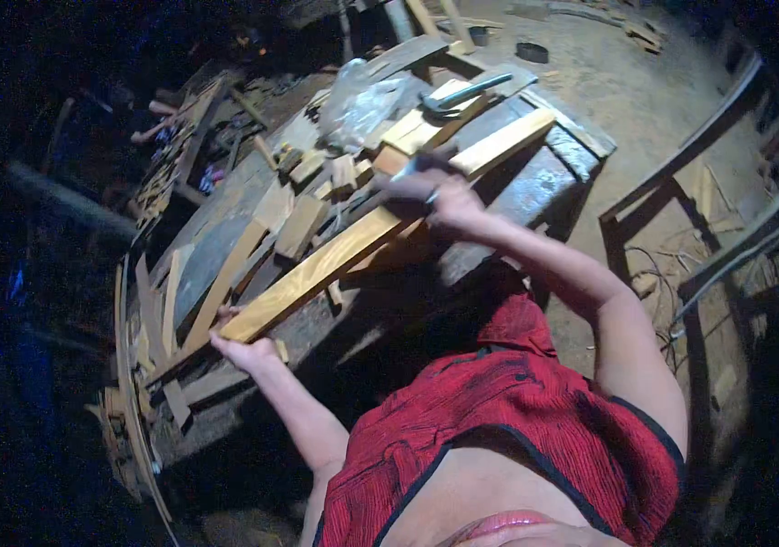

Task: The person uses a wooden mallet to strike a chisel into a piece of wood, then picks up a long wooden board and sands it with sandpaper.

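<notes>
A long, pale yellow wooden plank (317, 266) lies slantwise over the workbench (535, 187). At its lower left end, my left hand (246, 351) is closed around the wood. My right hand (453, 202) is over the plank's middle, closed on a dark, block-like hand tool (408, 185) that rests on or just above the top face. Motion blur hides the tool's exact kind. Just beyond it lie a short pale board (410, 133) and a hammer (467, 94) with a bluish handle.
Several wood offcuts (303, 226) and a clear plastic bag (362, 114) cover the bench's far side. Thin strips (171, 301) stick out at the left end. A wooden frame (681, 146) stands to the right, near a cable (667, 292). A dark round tin (532, 52) sits on the ground.
</notes>
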A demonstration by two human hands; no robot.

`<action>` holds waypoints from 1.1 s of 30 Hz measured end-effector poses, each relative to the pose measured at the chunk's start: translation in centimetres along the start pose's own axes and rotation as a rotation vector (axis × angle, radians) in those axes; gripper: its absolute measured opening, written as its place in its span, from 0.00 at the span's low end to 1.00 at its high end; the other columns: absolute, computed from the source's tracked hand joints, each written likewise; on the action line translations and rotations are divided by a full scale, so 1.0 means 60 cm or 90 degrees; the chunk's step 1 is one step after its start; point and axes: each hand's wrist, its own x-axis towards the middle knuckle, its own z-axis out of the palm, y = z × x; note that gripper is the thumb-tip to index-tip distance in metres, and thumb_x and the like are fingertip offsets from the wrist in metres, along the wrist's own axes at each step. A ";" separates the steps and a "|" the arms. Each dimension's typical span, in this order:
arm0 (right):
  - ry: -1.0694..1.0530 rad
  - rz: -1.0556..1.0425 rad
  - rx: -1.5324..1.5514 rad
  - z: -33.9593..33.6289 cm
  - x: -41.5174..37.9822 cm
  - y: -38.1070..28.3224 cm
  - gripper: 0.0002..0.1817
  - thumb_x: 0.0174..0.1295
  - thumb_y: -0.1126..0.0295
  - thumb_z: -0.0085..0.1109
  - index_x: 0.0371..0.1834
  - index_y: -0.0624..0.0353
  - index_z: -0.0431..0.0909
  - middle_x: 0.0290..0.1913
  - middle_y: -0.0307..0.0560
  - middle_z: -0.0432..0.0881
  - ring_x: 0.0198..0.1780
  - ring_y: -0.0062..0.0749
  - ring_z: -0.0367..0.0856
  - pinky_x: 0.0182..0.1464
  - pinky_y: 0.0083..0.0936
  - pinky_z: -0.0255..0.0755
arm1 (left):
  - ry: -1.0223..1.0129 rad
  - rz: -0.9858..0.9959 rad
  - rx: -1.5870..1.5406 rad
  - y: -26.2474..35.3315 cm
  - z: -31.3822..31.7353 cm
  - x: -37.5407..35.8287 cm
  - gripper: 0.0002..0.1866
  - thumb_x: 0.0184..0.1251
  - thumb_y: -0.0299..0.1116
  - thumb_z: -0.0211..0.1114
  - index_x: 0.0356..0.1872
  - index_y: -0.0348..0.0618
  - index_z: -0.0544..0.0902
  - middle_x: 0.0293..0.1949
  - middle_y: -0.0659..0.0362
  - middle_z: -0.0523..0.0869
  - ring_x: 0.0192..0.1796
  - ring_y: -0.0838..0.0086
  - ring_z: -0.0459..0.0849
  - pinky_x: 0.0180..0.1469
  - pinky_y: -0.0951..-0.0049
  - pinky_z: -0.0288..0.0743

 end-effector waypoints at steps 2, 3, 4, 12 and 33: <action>0.046 0.214 0.113 -0.042 -0.024 0.155 0.32 0.38 0.66 0.61 0.55 0.48 0.73 0.46 0.55 0.77 0.48 0.45 0.76 0.52 0.34 0.70 | 0.011 0.053 0.010 -0.004 0.013 -0.006 0.22 0.65 0.49 0.46 0.38 0.38 0.77 0.34 0.57 0.80 0.37 0.67 0.77 0.46 0.64 0.73; 0.090 0.466 0.175 -0.055 -0.033 0.227 0.29 0.40 0.63 0.62 0.52 0.49 0.75 0.42 0.56 0.79 0.46 0.46 0.77 0.51 0.35 0.70 | 0.021 0.030 -0.008 -0.002 0.009 -0.001 0.22 0.66 0.49 0.45 0.38 0.38 0.77 0.35 0.56 0.80 0.37 0.67 0.77 0.47 0.64 0.73; 0.149 0.366 0.114 -0.132 -0.042 0.171 0.27 0.47 0.55 0.60 0.52 0.52 0.75 0.40 0.58 0.80 0.45 0.48 0.78 0.50 0.36 0.70 | 0.013 0.022 -0.005 -0.002 0.009 0.003 0.22 0.66 0.49 0.45 0.38 0.38 0.77 0.35 0.56 0.80 0.37 0.67 0.77 0.47 0.64 0.73; 0.155 0.020 -0.052 0.034 -0.020 0.093 0.23 0.43 0.67 0.57 0.48 0.46 0.77 0.41 0.48 0.79 0.43 0.40 0.77 0.46 0.34 0.71 | -0.005 0.040 0.067 0.009 0.008 0.010 0.25 0.66 0.51 0.44 0.40 0.38 0.77 0.35 0.56 0.80 0.39 0.68 0.78 0.49 0.64 0.72; 0.133 0.616 -0.274 -0.099 -0.026 0.480 0.34 0.58 0.39 0.39 0.38 0.63 0.80 0.46 0.59 0.78 0.50 0.49 0.76 0.50 0.40 0.68 | 0.033 0.071 0.098 0.014 0.054 -0.040 0.23 0.64 0.54 0.50 0.38 0.41 0.76 0.32 0.59 0.79 0.37 0.72 0.78 0.46 0.68 0.73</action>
